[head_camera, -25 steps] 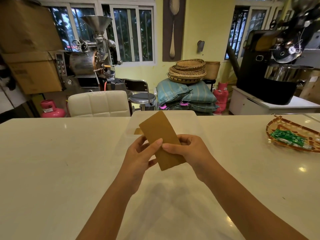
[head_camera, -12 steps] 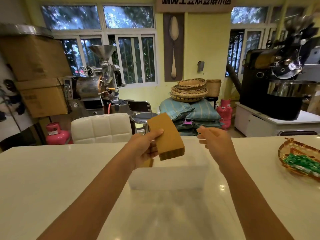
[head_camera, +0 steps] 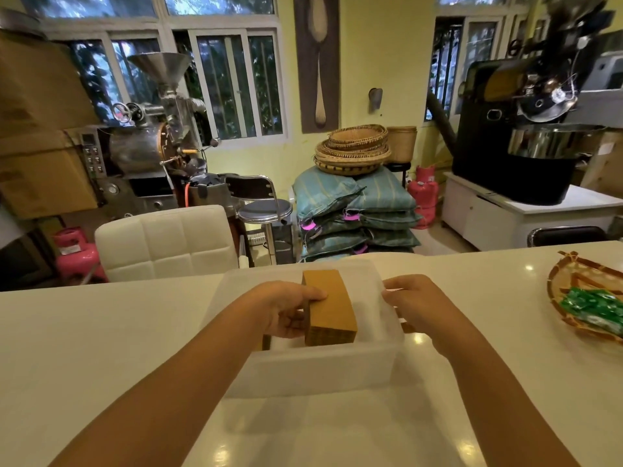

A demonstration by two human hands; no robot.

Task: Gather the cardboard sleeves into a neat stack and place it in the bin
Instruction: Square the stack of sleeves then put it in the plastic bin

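Note:
A neat stack of brown cardboard sleeves (head_camera: 332,308) sits low inside the translucent white plastic bin (head_camera: 323,369) on the white table. My left hand (head_camera: 286,308) grips the stack from its left side, thumb on top. My right hand (head_camera: 416,303) rests on the bin's right rim with fingers curled over the edge. More brown cardboard (head_camera: 266,342) shows in the bin under my left hand. The stack's underside is hidden by the bin's front wall.
A woven tray (head_camera: 559,291) with green packets (head_camera: 593,306) lies at the table's right edge. A white padded chair (head_camera: 165,241) stands behind the table on the left. Roasting machines, sacks and baskets fill the room beyond.
My left hand has carried the stack forward and down into the bin. My right hand, which let go of the stack earlier, has come down onto the bin's right rim.

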